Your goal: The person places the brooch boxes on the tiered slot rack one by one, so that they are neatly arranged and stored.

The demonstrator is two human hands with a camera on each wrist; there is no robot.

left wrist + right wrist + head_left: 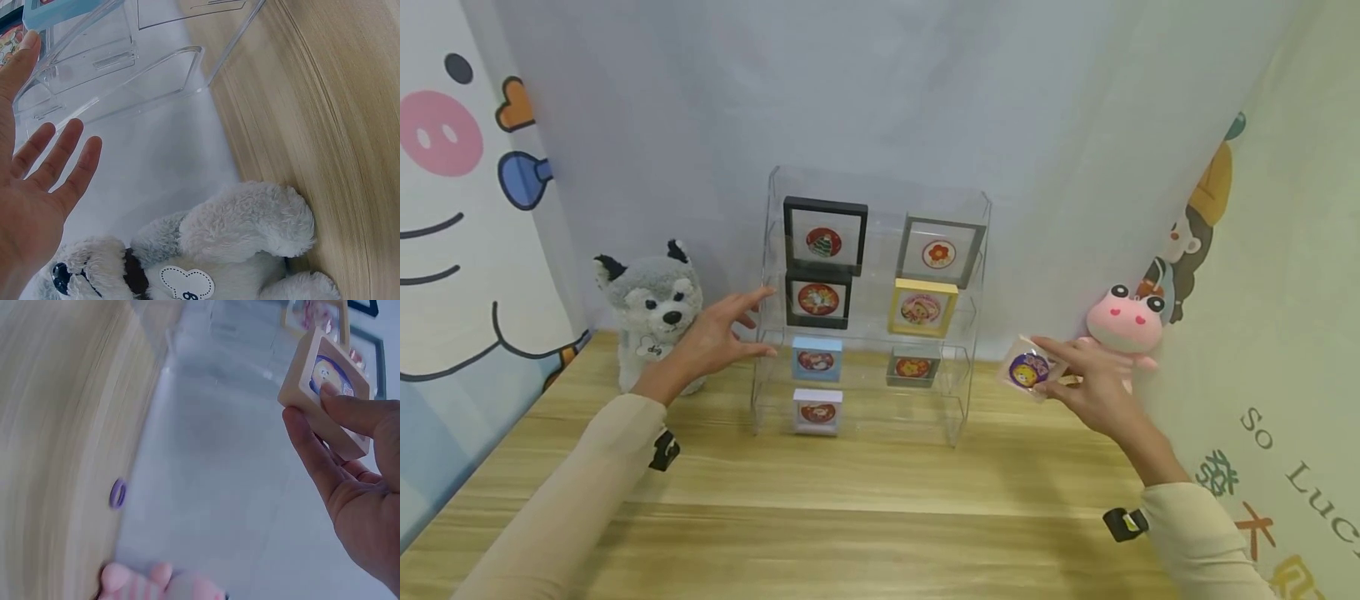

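Observation:
A clear acrylic tiered rack (pixel 865 417) stands mid-table with several small square frames on its steps. My left hand (pixel 711 333) is at the rack's left side, thumb and fingers spread, holding nothing; whether its fingertips touch the rack I cannot tell. Between thumb and fingers, my right hand (pixel 1093 379) pinches a small pale pink frame (pixel 303 378) with a round purple picture, held tilted to the right of the rack. Nearest the left hand on the rack are a light blue frame (pixel 817 360), a small black frame (pixel 818 300) and a white frame (pixel 817 412).
Higher up sit a large black frame (pixel 825 237) and a grey frame (pixel 942 250), with a yellow frame (pixel 922 308) and a smaller grey frame (pixel 913 367) below. A plush husky (pixel 655 292) is at left, a pink plush toy (pixel 1123 321) at right. A purple ring (pixel 117 493) lies on the table.

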